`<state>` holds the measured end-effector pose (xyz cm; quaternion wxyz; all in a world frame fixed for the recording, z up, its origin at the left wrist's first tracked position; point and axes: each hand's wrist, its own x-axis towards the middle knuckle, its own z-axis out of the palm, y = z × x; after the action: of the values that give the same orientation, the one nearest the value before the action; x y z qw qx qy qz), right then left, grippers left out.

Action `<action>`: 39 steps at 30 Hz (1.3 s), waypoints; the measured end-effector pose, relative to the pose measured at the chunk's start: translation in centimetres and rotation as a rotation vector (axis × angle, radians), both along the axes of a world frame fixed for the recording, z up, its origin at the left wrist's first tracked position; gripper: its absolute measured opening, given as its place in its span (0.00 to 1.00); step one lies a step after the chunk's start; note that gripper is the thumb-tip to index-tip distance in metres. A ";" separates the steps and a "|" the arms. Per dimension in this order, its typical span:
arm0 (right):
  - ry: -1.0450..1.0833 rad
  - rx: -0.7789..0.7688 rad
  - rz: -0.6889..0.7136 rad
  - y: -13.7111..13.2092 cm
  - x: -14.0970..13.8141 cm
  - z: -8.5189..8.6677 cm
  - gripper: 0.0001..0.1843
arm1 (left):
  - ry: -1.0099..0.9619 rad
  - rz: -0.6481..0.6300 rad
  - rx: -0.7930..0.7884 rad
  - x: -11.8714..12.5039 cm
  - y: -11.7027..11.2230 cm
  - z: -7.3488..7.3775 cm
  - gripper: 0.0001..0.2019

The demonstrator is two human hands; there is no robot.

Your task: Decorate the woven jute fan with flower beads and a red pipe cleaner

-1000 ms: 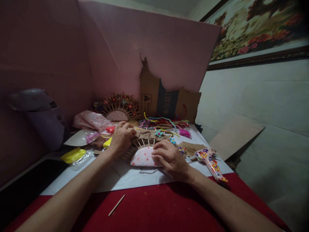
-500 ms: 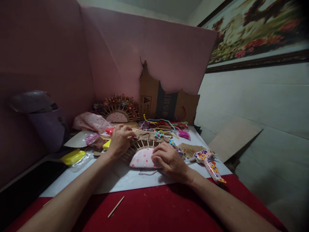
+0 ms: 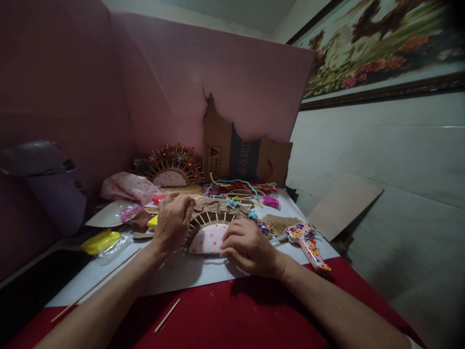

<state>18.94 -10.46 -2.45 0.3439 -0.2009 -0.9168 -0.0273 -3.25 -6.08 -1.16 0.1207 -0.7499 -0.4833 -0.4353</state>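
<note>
A half-round fan-shaped craft [image 3: 209,238] lies before me, its flat centre covered in pink polka-dot cloth. Thin sticks radiate from the centre to a brown twine-wrapped arch [image 3: 209,206] that carries colourful clay flowers [image 3: 232,203]. My right hand [image 3: 250,247] is closed over the right part of the cloth centre, thumb in front. At the arch's left end is my left hand [image 3: 175,220], fingers curled together; whatever they may hold is hidden behind them.
Behind stands a similar finished-looking fan [image 3: 170,178] beside torn cardboard [image 3: 236,150]. Coloured pipe cleaners [image 3: 243,185] lie at the back. A flowered glue gun [image 3: 307,242] rests at right. Yellow clay [image 3: 100,241], a long thin stick [image 3: 96,284] and a short stick [image 3: 167,315] lie nearer.
My left hand has pulled slightly back and its fingers have curled in. The right hand stays on the cloth centre. The whole view has shifted a little.
</note>
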 end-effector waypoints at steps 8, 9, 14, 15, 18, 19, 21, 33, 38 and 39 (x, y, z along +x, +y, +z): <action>-0.088 0.072 0.052 -1.0 -0.7 0.0 0.17 | -0.060 -0.077 -0.072 1.6 -2.4 0.4 0.15; -0.090 0.075 0.036 -1.1 -0.8 -0.1 0.16 | -0.054 -0.084 -0.074 1.8 -2.5 0.4 0.15; -0.150 0.116 -0.040 -1.0 -1.2 -0.6 0.11 | -0.072 -0.116 -0.094 2.2 -2.8 0.1 0.19; -0.156 0.128 -0.042 -0.9 -1.2 -0.7 0.12 | -0.089 -0.117 -0.100 2.1 -2.7 0.0 0.19; -0.157 0.163 -0.031 -0.8 -1.2 -0.8 0.14 | -0.135 -0.122 -0.105 1.9 -2.6 -0.2 0.17; -0.157 0.173 -0.027 -0.8 -1.3 -0.8 0.14 | -0.144 -0.129 -0.102 1.8 -2.6 -0.2 0.16; -0.155 0.192 -0.021 -0.8 -1.4 -0.7 0.14 | -0.156 -0.144 -0.090 1.7 -2.6 -0.3 0.13; -0.094 0.210 -0.009 -1.4 -1.4 -0.3 0.20 | -0.162 -0.291 -0.050 1.9 -4.5 0.4 0.11; -0.044 0.111 -0.021 -1.6 -1.3 -0.1 0.16 | -0.082 -0.308 -0.133 2.7 -4.6 -0.5 0.12; -0.029 0.106 -0.020 -1.6 -1.3 -0.2 0.17 | -0.062 -0.321 -0.146 2.8 -4.7 -0.6 0.12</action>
<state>17.67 -12.07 -2.62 0.3404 -0.1912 -0.9170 -0.0821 -0.41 -10.79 -1.77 -0.0200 -0.8105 -0.3910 -0.4356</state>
